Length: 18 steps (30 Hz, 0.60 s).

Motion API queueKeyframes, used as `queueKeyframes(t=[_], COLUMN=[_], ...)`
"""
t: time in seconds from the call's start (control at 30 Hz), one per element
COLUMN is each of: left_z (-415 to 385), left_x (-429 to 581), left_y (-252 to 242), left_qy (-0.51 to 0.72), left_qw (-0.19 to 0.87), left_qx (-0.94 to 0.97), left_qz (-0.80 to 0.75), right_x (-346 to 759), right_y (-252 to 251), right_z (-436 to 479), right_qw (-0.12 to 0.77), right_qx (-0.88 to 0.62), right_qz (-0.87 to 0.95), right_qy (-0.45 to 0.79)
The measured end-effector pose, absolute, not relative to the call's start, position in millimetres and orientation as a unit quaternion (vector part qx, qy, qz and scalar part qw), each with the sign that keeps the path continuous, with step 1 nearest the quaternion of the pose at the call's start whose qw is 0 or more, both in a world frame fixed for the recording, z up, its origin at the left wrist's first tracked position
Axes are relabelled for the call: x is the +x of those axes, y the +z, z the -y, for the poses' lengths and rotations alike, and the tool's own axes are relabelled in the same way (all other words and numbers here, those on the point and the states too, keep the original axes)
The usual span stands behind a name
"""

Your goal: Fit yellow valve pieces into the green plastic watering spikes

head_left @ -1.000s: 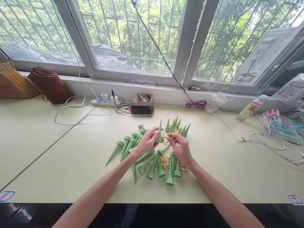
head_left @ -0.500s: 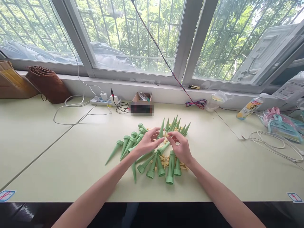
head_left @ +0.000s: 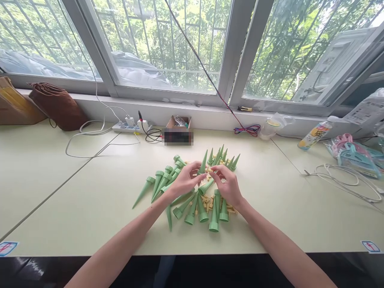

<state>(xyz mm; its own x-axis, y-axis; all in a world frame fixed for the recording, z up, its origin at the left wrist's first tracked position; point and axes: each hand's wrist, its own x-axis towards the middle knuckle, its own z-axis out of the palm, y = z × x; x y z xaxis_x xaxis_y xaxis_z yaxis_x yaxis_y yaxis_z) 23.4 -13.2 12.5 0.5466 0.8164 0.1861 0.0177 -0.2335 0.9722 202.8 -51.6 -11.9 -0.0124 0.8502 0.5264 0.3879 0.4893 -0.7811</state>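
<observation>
My left hand (head_left: 188,179) is closed around the base of a green plastic watering spike (head_left: 203,162), held tip up. Thumb and fingertips of my right hand (head_left: 227,183) pinch a small yellow plastic piece (head_left: 209,171) close to that spike's base. Whether the two parts touch, I cannot tell. Below my hands lie several loose green spikes (head_left: 214,218) and a scatter of yellow pieces (head_left: 207,203). To the left, more spikes with ribbed caps (head_left: 165,183) lie in a slanting group. Beyond my right hand, several spikes (head_left: 221,155) stand tip up among yellow pieces.
On the table (head_left: 90,208), a power strip (head_left: 127,127), cables and a small open box (head_left: 179,121) sit near the window. A brown bag (head_left: 58,106) is at left. On the right are a spray can (head_left: 316,134), a coiled white cable (head_left: 339,176) and wrapped dustpans (head_left: 358,160).
My hands and the held parts stay almost in place, with only slight fingertip motion. The whole view has shifted a little. The loose spikes lie as before.
</observation>
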Motion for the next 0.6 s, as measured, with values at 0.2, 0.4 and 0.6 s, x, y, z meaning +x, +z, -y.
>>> queueKeyframes(t=[0.2,0.4,0.6], left_z=[13.2,14.2,14.5], left_x=[23.9,23.9,23.6], left_y=[11.7,11.3,12.5], left_qy=[0.376,0.37,0.37], left_qw=[0.528,0.523,0.505], left_qx=[0.701,0.705,0.712], left_qz=[-0.298,-0.305,-0.316], right_x=[202.6,202.1,202.2], right_y=[-11.9,-12.2,-12.2], right_z=[51.4,51.7,51.2], right_qw=[0.533,0.526,0.52], right_qx=[-0.458,-0.463,-0.468], right_qz=[0.677,0.675,0.677], right_qy=[0.218,0.229,0.226])
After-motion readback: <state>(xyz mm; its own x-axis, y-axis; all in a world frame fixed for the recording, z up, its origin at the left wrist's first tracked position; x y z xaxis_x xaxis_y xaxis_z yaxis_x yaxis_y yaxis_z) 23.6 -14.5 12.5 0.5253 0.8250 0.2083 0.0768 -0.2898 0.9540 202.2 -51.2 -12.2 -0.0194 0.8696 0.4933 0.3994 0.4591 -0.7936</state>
